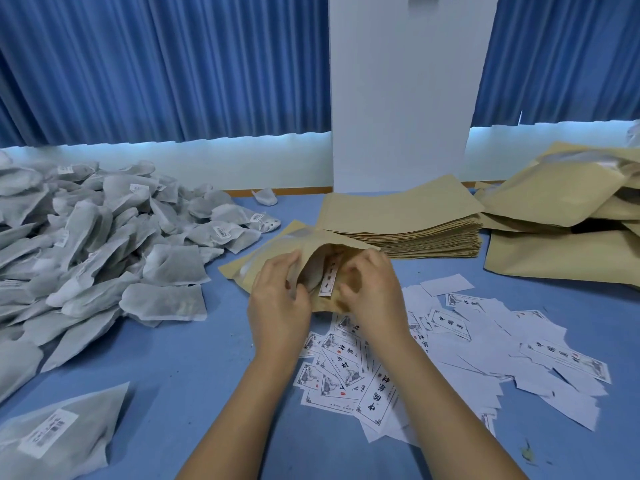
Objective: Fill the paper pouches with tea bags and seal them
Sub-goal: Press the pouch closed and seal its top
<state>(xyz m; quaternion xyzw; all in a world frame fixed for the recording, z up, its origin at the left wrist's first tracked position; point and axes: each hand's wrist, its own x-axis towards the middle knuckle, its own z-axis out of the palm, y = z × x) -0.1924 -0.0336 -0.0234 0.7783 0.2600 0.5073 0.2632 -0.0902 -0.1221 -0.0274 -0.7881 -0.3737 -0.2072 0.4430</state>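
The open pouch [277, 251] lies mid-counter [194, 375], its mouth turned toward the person, I'd say so that both hands can work inside it; the left grip [277, 299] pinches the mouth's left lip, holding it wide; the right grip [372, 292] curls on the right lip beside a label slip [328, 277]; forearms converge from the near edge; the tea bags [104, 244] heap at left, the flat pouches [398, 216] just beyond, both handy.

White paper slips [377, 398]: black Chinese characters, apparently 中国茶叶. Tea bag label [48, 433]: print too blurred to read.
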